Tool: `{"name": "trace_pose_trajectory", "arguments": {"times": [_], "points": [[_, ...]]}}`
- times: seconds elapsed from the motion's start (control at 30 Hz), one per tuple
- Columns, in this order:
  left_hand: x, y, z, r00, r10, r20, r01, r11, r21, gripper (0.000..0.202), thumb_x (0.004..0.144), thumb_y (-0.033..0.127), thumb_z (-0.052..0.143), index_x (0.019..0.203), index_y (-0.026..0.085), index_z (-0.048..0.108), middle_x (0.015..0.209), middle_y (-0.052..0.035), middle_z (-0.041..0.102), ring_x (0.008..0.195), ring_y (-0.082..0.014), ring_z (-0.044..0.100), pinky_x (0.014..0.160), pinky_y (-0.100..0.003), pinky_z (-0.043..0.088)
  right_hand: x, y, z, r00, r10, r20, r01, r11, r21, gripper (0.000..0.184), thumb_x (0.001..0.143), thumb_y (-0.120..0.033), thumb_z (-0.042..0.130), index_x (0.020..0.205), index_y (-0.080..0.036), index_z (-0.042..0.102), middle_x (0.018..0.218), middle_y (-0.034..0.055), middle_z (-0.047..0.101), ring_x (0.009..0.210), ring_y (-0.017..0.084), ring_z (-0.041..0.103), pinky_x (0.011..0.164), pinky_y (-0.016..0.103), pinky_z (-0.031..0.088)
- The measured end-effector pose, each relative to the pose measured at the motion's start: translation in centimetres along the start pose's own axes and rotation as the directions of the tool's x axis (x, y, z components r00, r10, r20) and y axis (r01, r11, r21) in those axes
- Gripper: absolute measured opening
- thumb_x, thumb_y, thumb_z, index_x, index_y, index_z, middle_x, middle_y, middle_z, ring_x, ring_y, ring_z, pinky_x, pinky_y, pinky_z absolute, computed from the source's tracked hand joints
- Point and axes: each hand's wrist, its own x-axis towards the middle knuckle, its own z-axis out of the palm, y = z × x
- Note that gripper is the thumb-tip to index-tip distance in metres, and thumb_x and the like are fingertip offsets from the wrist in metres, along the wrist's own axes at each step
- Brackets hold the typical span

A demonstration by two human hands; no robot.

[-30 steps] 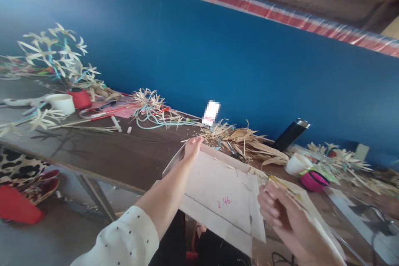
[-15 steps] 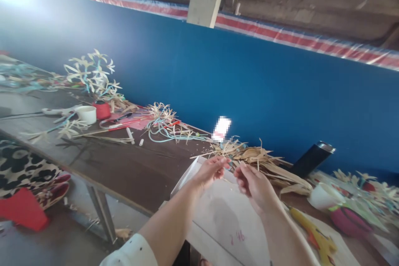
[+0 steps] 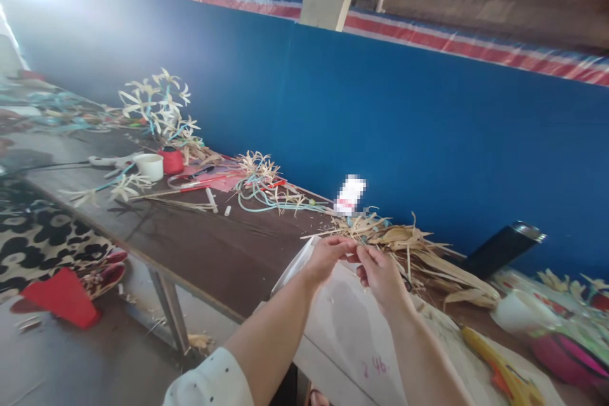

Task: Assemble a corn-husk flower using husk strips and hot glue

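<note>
My left hand and my right hand meet fingertip to fingertip above a white board with handwritten marks on it. Both hands are closed in a pinch. Whatever lies between the fingertips is too small to make out. Just beyond them is a heap of dried husks, with small bluish bits among the pale strips. A yellow glue gun lies to the right of my right forearm.
A black flask leans by the blue partition. White cups, a pink pouch and pale flowers stand at the right. Further left on the brown table lie blue-stemmed flowers, red sticks and a red container.
My hands have come together; a small gap between their fingertips has closed. The whole view has shifted slightly, so the table things sit a bit further right.
</note>
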Motion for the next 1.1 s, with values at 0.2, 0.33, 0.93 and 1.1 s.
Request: {"name": "trace_pose_trajectory", "arguments": {"times": [0.2, 0.33, 0.93, 1.1], "points": [[0.0, 0.1, 0.0, 1.000, -0.003, -0.006, 0.004, 0.997, 0.078, 0.035, 0.062, 0.039, 0.072, 0.081, 0.010, 0.066, 0.072, -0.0046, 0.063, 0.066, -0.0128, 0.055, 0.070, -0.029, 0.040, 0.4, 1.3, -0.4, 1.000, -0.005, -0.018, 0.004, 0.999, -0.043, 0.046, 0.067, -0.061, 0.059, 0.079, -0.016, 0.063, 0.067, 0.0039, 0.062, 0.042, 0.008, 0.042, 0.036, 0.020, 0.027], [0.2, -0.1, -0.1, 0.999, 0.010, -0.031, -0.004, 0.985, 0.171, 0.035, 0.060, 0.041, 0.072, 0.076, 0.011, 0.065, 0.068, -0.0021, 0.061, 0.062, -0.0100, 0.050, 0.065, -0.026, 0.038, 0.6, 1.5, -0.8, 0.997, -0.071, -0.037, 0.061, 0.971, -0.230, 0.043, 0.071, -0.059, 0.055, 0.072, -0.017, 0.063, 0.065, 0.0041, 0.063, 0.044, 0.010, 0.046, 0.041, 0.022, 0.033], [0.5, -0.9, -0.4, 0.999, 0.044, 0.002, -0.042, 0.950, 0.311, 0.039, 0.068, 0.052, 0.059, 0.065, 0.013, 0.053, 0.056, 0.0031, 0.047, 0.053, -0.0067, 0.040, 0.054, -0.022, 0.031, -0.1, 0.5, -0.7, 0.918, -0.389, 0.078, 0.301, 0.553, -0.777, 0.022, 0.085, -0.031, 0.040, 0.074, -0.021, 0.056, 0.077, 0.0052, 0.063, 0.066, 0.016, 0.054, 0.059, 0.024, 0.033], [0.8, -1.3, -0.5, 0.997, 0.070, -0.023, -0.058, 0.933, 0.354, 0.041, 0.069, 0.053, 0.057, 0.064, 0.013, 0.051, 0.053, 0.0033, 0.046, 0.052, -0.0073, 0.040, 0.052, -0.022, 0.030, -0.4, 0.7, 0.3, 0.933, -0.359, 0.007, 0.239, 0.604, -0.760, 0.022, 0.085, -0.029, 0.037, 0.070, -0.021, 0.051, 0.073, 0.0048, 0.060, 0.063, 0.016, 0.053, 0.057, 0.025, 0.033]]}}
